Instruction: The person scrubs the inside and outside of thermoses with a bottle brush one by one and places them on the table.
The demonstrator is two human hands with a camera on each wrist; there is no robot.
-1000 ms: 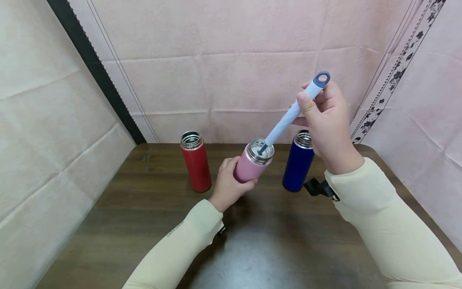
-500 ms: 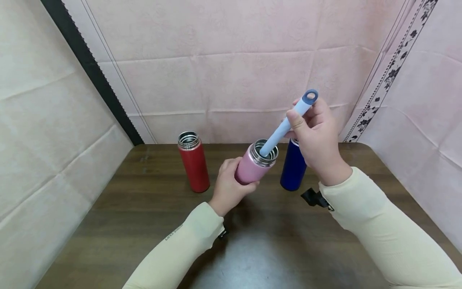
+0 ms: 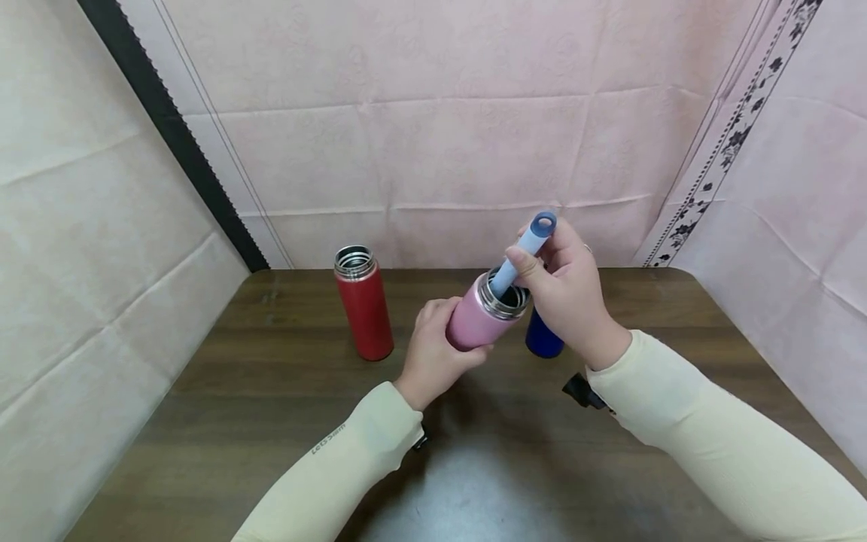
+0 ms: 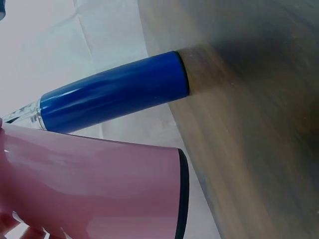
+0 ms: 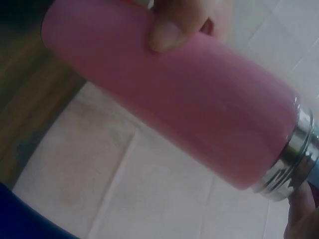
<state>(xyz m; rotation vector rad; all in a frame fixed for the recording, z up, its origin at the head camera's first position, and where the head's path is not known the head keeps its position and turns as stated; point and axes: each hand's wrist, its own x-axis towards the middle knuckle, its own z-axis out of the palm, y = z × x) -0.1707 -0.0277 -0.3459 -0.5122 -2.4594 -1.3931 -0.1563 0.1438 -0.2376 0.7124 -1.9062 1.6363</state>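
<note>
My left hand (image 3: 436, 342) grips a pink metal bottle (image 3: 477, 316), which is tilted with its steel mouth toward the right. Between thumb and fingers of my right hand (image 3: 569, 290) is the light blue handle of a bottle brush (image 3: 521, 254), a dark blue ring at its top. The brush's lower part is hidden inside the bottle, and the right fingers are close to the rim. From the right wrist, the pink bottle (image 5: 174, 94) crosses the view with the left thumb (image 5: 167, 37) pressed on its side. The left wrist view shows the pink bottle's dark base (image 4: 183, 194).
An uncapped red bottle (image 3: 366, 312) stands upright on the wooden table (image 3: 284, 421), left of the hands. A blue bottle (image 3: 544, 339) stands behind my right hand, mostly covered by it in the head view. Pale cloth (image 3: 433, 150) hangs at the back and sides.
The right hand has moved down and left, pushing the brush deeper, so only the upper handle shows. The pink bottle has shifted slightly right in the left hand's grip.
</note>
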